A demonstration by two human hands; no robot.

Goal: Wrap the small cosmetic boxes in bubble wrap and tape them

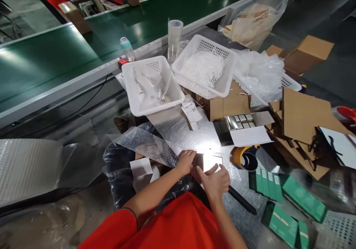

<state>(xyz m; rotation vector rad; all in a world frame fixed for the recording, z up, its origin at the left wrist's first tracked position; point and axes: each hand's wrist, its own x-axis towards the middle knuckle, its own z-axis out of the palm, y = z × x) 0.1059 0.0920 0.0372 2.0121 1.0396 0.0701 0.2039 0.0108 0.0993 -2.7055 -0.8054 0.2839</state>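
Observation:
On the metal table in front of me lies a small flat box [212,163], dark on its left side, its top washed out by glare. My left hand [185,163] is closed at the box's left edge, beside a strip of bubble wrap [151,145] that runs off to the left. With fingers and thumb pressed on its near right part, my right hand [215,182] grips the same box. A sheet of bubble wrap appears beneath it. Close to my right hand are a long black bar [242,200] and a yellow-and-black tape dispenser [244,157].
Behind stand a white basket [133,97] with clear plastic and another white basket [230,69] with white shreds. An open white box [251,136] holds small silvery pieces. Green boxes [304,197] and flattened cardboard [303,111] lie right. A green conveyor [116,30] runs behind; a black-lined bin [118,182] stands left.

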